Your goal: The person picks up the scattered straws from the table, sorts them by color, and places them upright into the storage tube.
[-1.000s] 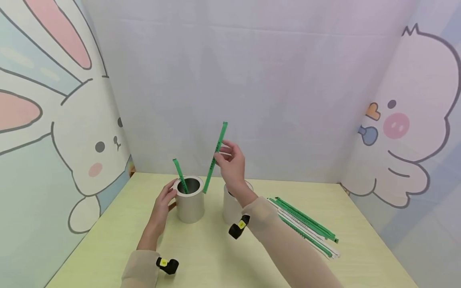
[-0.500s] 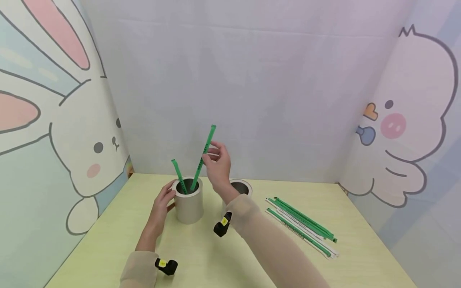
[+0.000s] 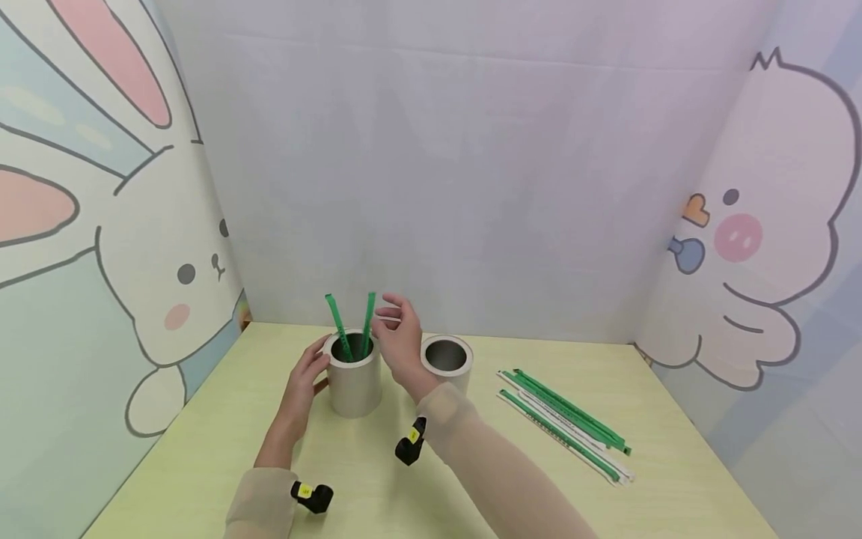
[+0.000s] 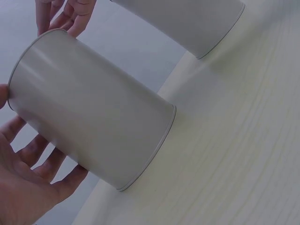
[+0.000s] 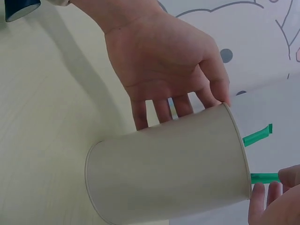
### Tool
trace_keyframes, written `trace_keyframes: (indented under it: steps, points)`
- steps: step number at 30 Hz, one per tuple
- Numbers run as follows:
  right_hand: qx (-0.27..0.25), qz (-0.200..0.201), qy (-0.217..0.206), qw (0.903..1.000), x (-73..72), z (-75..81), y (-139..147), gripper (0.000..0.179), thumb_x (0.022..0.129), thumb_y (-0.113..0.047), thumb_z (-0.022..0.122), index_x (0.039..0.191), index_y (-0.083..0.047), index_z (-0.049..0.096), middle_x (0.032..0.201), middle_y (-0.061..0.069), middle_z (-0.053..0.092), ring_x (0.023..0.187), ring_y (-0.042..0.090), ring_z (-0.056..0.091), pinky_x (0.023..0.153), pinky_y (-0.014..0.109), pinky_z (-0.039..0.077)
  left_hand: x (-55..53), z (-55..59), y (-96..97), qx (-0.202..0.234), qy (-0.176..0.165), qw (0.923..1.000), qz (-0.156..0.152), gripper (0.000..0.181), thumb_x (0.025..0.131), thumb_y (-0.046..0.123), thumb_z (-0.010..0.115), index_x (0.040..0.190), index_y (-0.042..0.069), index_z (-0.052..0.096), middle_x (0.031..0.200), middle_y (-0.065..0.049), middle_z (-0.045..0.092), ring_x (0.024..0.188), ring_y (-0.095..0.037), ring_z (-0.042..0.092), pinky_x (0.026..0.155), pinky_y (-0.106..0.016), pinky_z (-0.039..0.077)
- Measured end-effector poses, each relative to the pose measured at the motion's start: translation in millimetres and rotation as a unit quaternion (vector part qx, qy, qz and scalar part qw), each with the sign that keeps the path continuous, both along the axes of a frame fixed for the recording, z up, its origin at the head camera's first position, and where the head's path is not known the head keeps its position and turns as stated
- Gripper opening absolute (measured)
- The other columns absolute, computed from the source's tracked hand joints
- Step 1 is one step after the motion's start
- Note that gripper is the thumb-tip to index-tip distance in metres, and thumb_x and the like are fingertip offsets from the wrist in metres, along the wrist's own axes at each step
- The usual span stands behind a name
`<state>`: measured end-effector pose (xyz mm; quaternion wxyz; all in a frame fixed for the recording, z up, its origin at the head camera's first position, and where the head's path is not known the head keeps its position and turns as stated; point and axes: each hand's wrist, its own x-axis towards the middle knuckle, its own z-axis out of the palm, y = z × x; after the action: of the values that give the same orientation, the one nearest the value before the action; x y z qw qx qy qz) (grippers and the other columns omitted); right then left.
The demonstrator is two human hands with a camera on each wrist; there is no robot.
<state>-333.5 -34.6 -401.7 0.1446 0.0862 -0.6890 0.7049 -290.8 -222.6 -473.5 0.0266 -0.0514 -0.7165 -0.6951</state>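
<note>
My left hand [image 3: 303,382] grips the side of a white cylindrical canister [image 3: 355,389], thumb and fingers spread round its wall. The canister stands upright. Two green paper-wrapped straws lean in it: one straw [image 3: 337,318] tilts left, the other straw [image 3: 369,314] stands nearer the right rim. By the upper part of this second straw is my right hand [image 3: 399,340], its fingers loose and apart. In the right wrist view its fingertips [image 5: 283,176] overlap the end of the straw; whether they touch it is unclear. The lower ends of both straws are hidden inside the canister.
A second white canister [image 3: 465,364] stands just right of my right hand, partly behind it. Farther right on the pale wooden table [image 3: 673,479] lie several wrapped straws, green ones [image 3: 572,409] and white ones [image 3: 562,419]. Fabric walls with cartoon animals enclose the table.
My right hand has moved left and down, lowering the green straw into the left canister; the straw has slipped down past its loosening fingers. My left hand has stayed on the canister.
</note>
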Motion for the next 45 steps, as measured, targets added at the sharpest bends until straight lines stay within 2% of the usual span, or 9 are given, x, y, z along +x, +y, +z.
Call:
trace_keyframes:
  steps: [8,11,15,18,25,30,39,45]
  points:
    - [0.036,0.035,-0.005,0.9987,5.0,19.0,29.4,0.046,0.098,-0.001,0.071,0.141,-0.013,0.062,0.129,0.015,0.069,0.113,0.026,0.07,0.093,0.035,0.062,-0.6,-0.1,0.5,-0.004,0.0,1.0,0.004,0.055,0.116,0.039,0.037,0.168,0.024,0.03,0.174,-0.006,0.025,0.159,-0.038,0.022,0.125,-0.069,0.024]
    - [0.058,0.047,0.006,0.9972,7.1,30.7,53.6,0.046,0.098,-0.001,0.071,0.142,-0.012,0.062,0.133,0.017,0.068,0.117,0.029,0.069,0.096,0.038,0.061,-0.9,-0.5,0.7,-0.002,0.0,1.0,0.004,0.055,0.116,0.039,0.037,0.168,0.024,0.03,0.174,-0.006,0.025,0.159,-0.038,0.022,0.126,-0.069,0.023]
    - [0.116,0.056,0.028,0.9913,10.9,44.0,99.1,0.044,0.099,-0.001,0.072,0.141,-0.012,0.063,0.133,0.016,0.069,0.121,0.032,0.068,0.098,0.041,0.061,-1.7,-1.1,0.7,0.001,-0.002,1.0,0.003,0.055,0.116,0.039,0.037,0.168,0.024,0.03,0.175,-0.005,0.024,0.159,-0.038,0.022,0.126,-0.069,0.023]
    - [0.177,0.058,0.04,0.9817,12.5,49.5,139.5,0.042,0.1,-0.003,0.072,0.14,-0.013,0.064,0.131,0.014,0.07,0.12,0.034,0.069,0.097,0.043,0.061,-2.5,-0.9,1.2,0.003,-0.001,1.0,0.001,0.054,0.116,0.038,0.036,0.168,0.025,0.03,0.174,-0.005,0.025,0.158,-0.037,0.024,0.126,-0.068,0.023]
    - [0.314,0.049,0.047,0.947,17.9,50.2,220.6,0.04,0.102,-0.007,0.072,0.14,-0.014,0.064,0.132,0.013,0.068,0.118,0.032,0.07,0.096,0.048,0.061,-1.7,-0.6,1.1,0.004,0.002,1.0,-0.003,0.056,0.116,0.04,0.035,0.169,0.024,0.028,0.173,-0.006,0.027,0.156,-0.038,0.028,0.126,-0.068,0.023]
    - [0.385,0.047,0.047,0.9205,26.8,32.5,263.9,0.039,0.101,-0.003,0.071,0.138,-0.011,0.065,0.131,0.015,0.068,0.113,0.032,0.072,0.092,0.046,0.063,-1.2,-0.2,1.7,0.002,0.0,1.0,-0.005,0.056,0.116,0.041,0.036,0.169,0.024,0.029,0.173,-0.006,0.027,0.157,-0.038,0.027,0.126,-0.069,0.023]
    - [0.464,0.082,0.042,0.8809,56.3,-25.5,312.3,0.041,0.096,0.005,0.073,0.135,-0.005,0.067,0.12,0.014,0.072,0.1,0.028,0.074,0.081,0.031,0.063,-1.2,-1.2,1.8,0.003,0.003,1.0,-0.005,0.056,0.116,0.041,0.035,0.169,0.024,0.028,0.174,-0.006,0.026,0.157,-0.037,0.026,0.126,-0.069,0.022]
    - [0.488,0.095,0.038,0.8667,73.1,-54.2,324.3,0.041,0.092,0.009,0.074,0.133,0.002,0.068,0.119,0.02,0.07,0.093,0.021,0.071,0.076,0.027,0.061,-0.7,-2.5,1.0,0.002,0.004,1.0,-0.004,0.056,0.116,0.041,0.035,0.169,0.025,0.028,0.174,-0.006,0.026,0.158,-0.038,0.026,0.126,-0.069,0.023]
